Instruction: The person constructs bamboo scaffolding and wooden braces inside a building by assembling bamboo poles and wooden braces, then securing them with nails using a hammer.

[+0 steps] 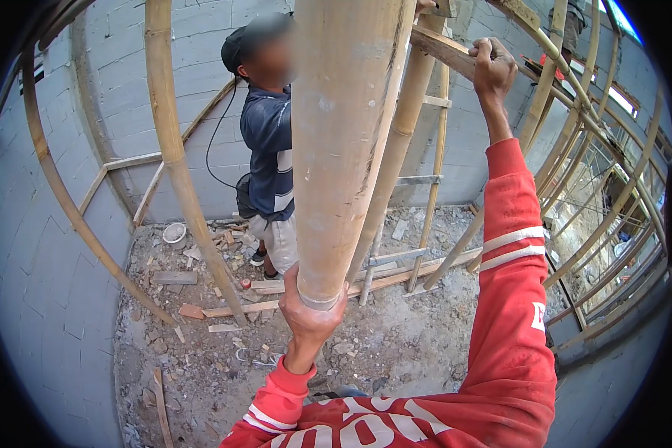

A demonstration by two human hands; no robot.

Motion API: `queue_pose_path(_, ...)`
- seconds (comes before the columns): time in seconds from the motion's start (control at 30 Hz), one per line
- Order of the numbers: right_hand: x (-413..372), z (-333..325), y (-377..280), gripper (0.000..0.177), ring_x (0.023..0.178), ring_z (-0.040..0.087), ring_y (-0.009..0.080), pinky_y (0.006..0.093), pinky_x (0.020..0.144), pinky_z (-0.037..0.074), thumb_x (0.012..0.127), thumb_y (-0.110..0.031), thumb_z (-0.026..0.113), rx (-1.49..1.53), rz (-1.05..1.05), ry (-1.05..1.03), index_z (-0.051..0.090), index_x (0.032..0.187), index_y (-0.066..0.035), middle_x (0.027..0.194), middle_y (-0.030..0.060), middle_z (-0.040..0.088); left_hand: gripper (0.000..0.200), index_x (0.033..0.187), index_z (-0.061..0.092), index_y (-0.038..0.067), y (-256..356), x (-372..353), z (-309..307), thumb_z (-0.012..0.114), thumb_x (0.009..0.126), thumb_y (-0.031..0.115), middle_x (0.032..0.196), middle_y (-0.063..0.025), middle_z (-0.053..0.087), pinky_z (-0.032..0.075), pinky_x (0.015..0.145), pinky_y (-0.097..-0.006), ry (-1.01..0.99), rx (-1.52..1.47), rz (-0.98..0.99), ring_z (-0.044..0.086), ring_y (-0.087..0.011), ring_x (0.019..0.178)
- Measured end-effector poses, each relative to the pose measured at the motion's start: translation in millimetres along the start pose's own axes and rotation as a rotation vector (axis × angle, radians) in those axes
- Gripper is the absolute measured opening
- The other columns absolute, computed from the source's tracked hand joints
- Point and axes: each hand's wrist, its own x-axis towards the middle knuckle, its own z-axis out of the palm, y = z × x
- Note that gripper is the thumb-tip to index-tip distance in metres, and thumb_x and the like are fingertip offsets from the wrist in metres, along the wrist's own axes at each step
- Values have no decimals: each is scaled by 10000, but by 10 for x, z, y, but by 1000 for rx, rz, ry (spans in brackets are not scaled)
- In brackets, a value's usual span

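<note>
A thick bamboo pole (343,149) stands upright close in front of me, its cut lower end at chest level. My left hand (310,310) is wrapped round that lower end. Up at the right, my right hand (493,66) is closed at the end of a wooden board (444,52), which runs left towards the top of the poles. Both my arms are in red sleeves with white stripes. Just behind the thick pole, a second bamboo pole (403,123) leans. The board's far end is partly hidden by the poles.
A co-worker (265,142) in a dark top stands behind the pole, left of it. Bamboo props (173,142) rise at the left, and bamboo framing (575,97) fills the right. Rubble, planks (403,278) and a white bucket (175,234) lie on the ground. Grey block walls (30,246) surround it.
</note>
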Motion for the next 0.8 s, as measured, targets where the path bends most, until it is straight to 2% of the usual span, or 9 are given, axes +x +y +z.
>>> queue_pose_path(0.27,0,8,7,320,717,671,183,313,725,504,902,-274,507,8,2,1,726,834,-51,760,63,737,673,1220,514,-11,-38,6,9,871,668,132,951,-195,716,568,748,-390,12,33,36,737,-327,843)
queue_pose_path(0.33,-11,14,-22,319,694,657,273,387,713,504,874,-290,512,60,4,37,716,772,-66,748,131,698,676,1225,511,-10,-18,11,6,870,671,133,948,-196,716,569,751,-393,11,38,40,736,-332,840)
queue_pose_path(0.43,-18,7,-46,316,691,652,272,387,712,502,870,-288,514,54,16,32,713,765,-67,747,130,697,673,1221,517,-9,-37,1,5,873,670,142,947,-198,718,570,751,-395,15,22,37,736,-333,842)
queue_pose_path(0.47,-17,4,-50,316,691,652,272,387,712,502,870,-288,514,54,17,34,713,765,-67,747,130,697,749,1269,471,-6,-26,-16,-21,881,662,154,1032,-209,700,563,798,-402,-39,28,-17,725,-332,925)
queue_pose_path(0.6,-33,-1,-54,318,688,652,266,388,710,500,879,-285,514,59,12,30,712,766,-63,741,130,696,824,1331,406,19,215,22,-110,875,679,204,1095,-189,665,551,807,-417,-38,91,40,693,-338,927)
queue_pose_path(0.67,-43,5,-40,322,685,653,262,388,710,500,887,-283,513,63,14,33,713,769,-61,733,129,694,857,1373,347,59,184,-90,-165,848,701,234,1131,-153,628,540,792,-409,144,336,213,657,-292,886)
queue_pose_path(0.7,-49,-3,-58,325,687,657,256,382,717,502,897,-280,510,70,16,37,714,773,-59,729,121,698,857,1373,347,59,209,-136,-179,848,701,234,1131,-153,628,540,792,-409,141,338,215,657,-292,886)
queue_pose_path(0.77,-65,-23,-88,328,689,662,249,377,723,505,906,-277,508,77,26,42,715,777,-56,726,113,703,746,1319,417,58,307,-214,-228,817,712,229,991,-106,654,529,699,-372,273,227,534,626,-244,748)
queue_pose_path(0.8,-68,-22,-102,332,693,667,245,371,728,509,912,-276,505,100,5,64,719,786,-55,726,103,709,746,1319,417,58,363,-253,-222,817,712,229,991,-106,654,529,699,-372,271,232,532,626,-244,748)
